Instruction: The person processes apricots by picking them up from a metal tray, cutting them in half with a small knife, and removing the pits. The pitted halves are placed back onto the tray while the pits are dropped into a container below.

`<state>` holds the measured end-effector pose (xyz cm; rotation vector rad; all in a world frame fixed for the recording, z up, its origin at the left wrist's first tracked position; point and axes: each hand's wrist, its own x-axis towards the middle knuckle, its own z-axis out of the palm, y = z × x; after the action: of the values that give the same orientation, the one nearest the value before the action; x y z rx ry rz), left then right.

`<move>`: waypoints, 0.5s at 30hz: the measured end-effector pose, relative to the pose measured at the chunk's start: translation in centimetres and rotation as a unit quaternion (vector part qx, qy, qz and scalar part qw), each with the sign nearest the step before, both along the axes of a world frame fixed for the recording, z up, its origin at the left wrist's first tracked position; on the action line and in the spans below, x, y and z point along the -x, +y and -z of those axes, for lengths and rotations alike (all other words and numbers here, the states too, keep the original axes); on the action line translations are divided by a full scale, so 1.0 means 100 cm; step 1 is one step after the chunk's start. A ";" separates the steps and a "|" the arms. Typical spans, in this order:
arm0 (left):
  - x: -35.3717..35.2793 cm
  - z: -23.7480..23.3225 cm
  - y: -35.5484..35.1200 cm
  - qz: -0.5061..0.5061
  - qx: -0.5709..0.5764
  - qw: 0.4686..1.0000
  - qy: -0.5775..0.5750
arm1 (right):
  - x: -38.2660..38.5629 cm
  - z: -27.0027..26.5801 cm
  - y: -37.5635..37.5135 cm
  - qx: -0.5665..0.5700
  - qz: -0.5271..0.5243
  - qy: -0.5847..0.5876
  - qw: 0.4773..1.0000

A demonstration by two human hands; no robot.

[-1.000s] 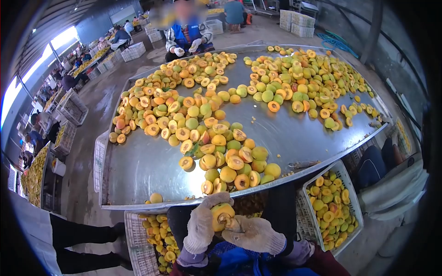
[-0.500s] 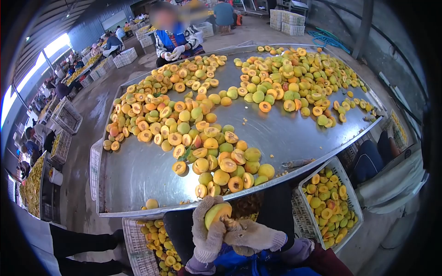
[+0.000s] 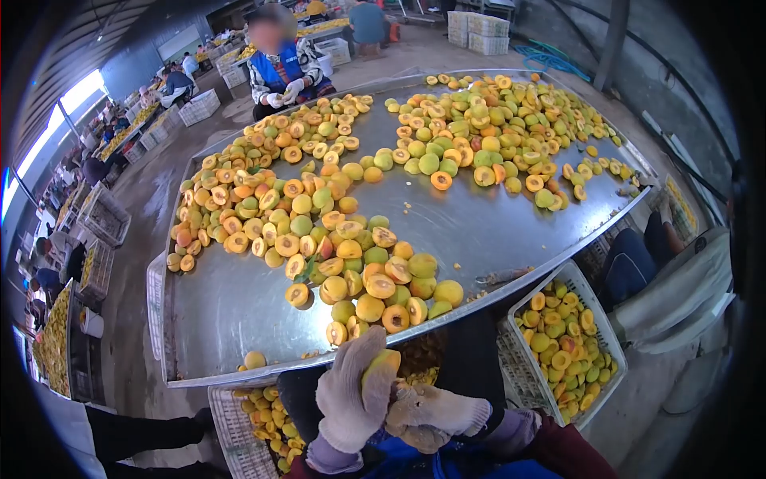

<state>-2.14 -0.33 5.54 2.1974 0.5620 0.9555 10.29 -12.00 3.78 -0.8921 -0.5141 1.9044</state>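
My left hand, in a fuzzy grey-beige glove, is wrapped around a yellow peach piece. Its fingers cover much of the fruit. Close beside it, my right hand wears a similar glove and is closed, the fingertips against the left palm below the peach. Whatever those fingers grip is hidden. Just beyond both hands, a heap of halved peaches lies at the near edge of the metal table, many with brown-centred cut faces up.
A white crate of peach halves stands at right, another crate below left. A tool with a handle lies at the table's near edge. Across the table sits a gloved person in a blue vest. Someone's legs are at lower left.
My left hand has turned and closed further over the peach, so less of it shows. Both hands remain together. The whole view has shifted slightly, moving the table a little left.
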 end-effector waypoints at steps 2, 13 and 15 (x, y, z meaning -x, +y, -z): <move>-0.003 -0.008 0.002 -0.008 0.137 0.988 0.073 | -0.001 0.008 -0.002 0.007 -0.011 0.038 0.999; -0.014 -0.017 0.007 0.014 0.064 0.981 0.180 | 0.000 0.022 -0.006 0.022 0.000 0.134 0.991; -0.012 -0.010 0.005 0.024 -0.001 0.987 0.159 | -0.002 0.022 -0.008 0.034 -0.007 0.030 0.999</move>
<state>-0.93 0.20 6.51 2.3708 0.6488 0.5814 10.53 -12.83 1.55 -0.8745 -0.4233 1.9643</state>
